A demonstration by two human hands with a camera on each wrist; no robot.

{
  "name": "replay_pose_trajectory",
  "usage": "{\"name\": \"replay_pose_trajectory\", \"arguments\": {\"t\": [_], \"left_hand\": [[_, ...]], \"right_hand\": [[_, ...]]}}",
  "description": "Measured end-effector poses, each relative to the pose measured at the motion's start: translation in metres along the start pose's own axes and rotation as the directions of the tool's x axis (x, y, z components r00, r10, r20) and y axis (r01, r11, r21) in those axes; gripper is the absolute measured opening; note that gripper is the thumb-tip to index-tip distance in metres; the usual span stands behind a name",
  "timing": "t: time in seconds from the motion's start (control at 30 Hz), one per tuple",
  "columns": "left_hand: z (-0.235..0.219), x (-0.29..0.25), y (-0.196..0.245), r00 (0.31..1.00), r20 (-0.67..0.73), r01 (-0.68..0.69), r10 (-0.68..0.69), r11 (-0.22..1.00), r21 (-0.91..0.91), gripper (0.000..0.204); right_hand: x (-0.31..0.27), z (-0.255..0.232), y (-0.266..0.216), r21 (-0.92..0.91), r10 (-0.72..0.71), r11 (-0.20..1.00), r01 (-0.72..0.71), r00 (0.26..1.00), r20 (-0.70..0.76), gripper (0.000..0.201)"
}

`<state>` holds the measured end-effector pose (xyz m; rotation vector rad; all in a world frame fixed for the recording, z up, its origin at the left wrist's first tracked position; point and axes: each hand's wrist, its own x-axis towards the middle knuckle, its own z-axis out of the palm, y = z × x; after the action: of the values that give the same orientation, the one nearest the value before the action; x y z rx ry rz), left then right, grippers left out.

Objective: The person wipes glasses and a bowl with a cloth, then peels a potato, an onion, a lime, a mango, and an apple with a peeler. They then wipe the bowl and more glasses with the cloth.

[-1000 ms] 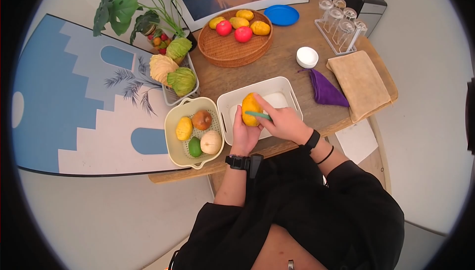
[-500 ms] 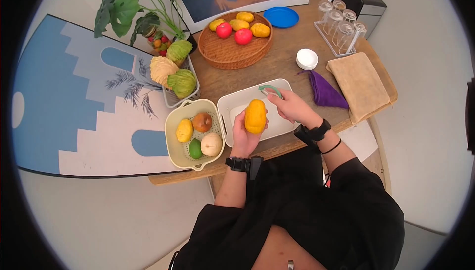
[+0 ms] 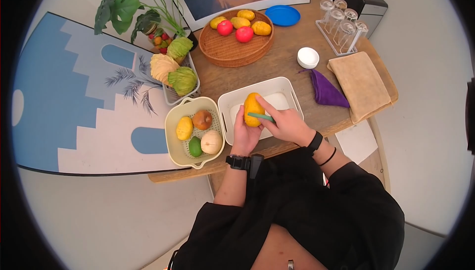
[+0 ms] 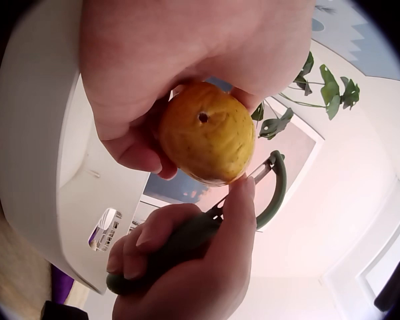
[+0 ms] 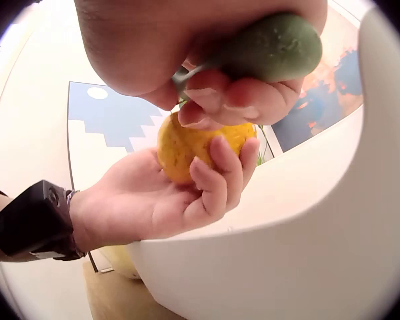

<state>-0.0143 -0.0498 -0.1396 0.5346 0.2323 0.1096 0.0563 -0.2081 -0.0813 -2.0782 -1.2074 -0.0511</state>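
Note:
My left hand point(image 3: 245, 134) cradles a yellow, brown-specked potato point(image 3: 253, 103), its fingers wrapped round the sides. In the left wrist view, a small dark pit marks the near end of the potato point(image 4: 210, 140). My right hand point(image 3: 289, 124) grips a green-handled peeler point(image 4: 273, 190). The peeler's metal blade is close by the potato's far side, and a right fingertip meets the skin there. Both hands are over a white rectangular tub point(image 3: 283, 101). From the right wrist camera, the right fingers hide the top of the potato.
Left of the tub, a pale colander basket point(image 3: 170, 144) holds several pieces of produce. Behind stands a round wicker tray point(image 3: 217, 52) with potatoes and red produce. A purple cloth point(image 3: 327, 89), white bowls point(image 3: 308, 57) and a glass rack point(image 3: 341, 47) occupy the right side.
Half a second ago the right hand held the peeler away, up and right of the potato. Now it is back against the potato, close to its position one second ago.

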Motion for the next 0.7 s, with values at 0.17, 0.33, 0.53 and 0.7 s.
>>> {"name": "replay_pose_trajectory", "arguments": {"t": [0.17, 0.33, 0.53, 0.7], "left_hand": [[0.015, -0.005, 0.004, 1.0, 0.008, 0.012, -0.012, 1.0, 0.016, 0.045], [0.002, -0.003, 0.002, 1.0, 0.004, 0.013, -0.013, 0.999, -0.036, 0.046], [0.012, -0.007, 0.007, 0.995, 0.061, 0.077, -0.076, 0.997, -0.021, 0.051], [0.008, -0.005, 0.006, 0.997, 0.05, 0.054, -0.052, 0.998, -0.035, 0.05]], "right_hand": [[0.007, -0.02, -0.001, 0.085, 0.126, 0.988, -0.133, 0.989, 0.082, 0.068], [0.015, -0.021, 0.018, 0.171, 0.151, 0.971, -0.165, 0.984, 0.096, 0.062], [0.029, -0.024, 0.023, 0.058, 0.29, 0.955, -0.292, 0.956, 0.035, 0.057], [0.024, -0.022, 0.017, 0.152, 0.218, 0.964, -0.218, 0.976, 0.013, 0.057]]}}
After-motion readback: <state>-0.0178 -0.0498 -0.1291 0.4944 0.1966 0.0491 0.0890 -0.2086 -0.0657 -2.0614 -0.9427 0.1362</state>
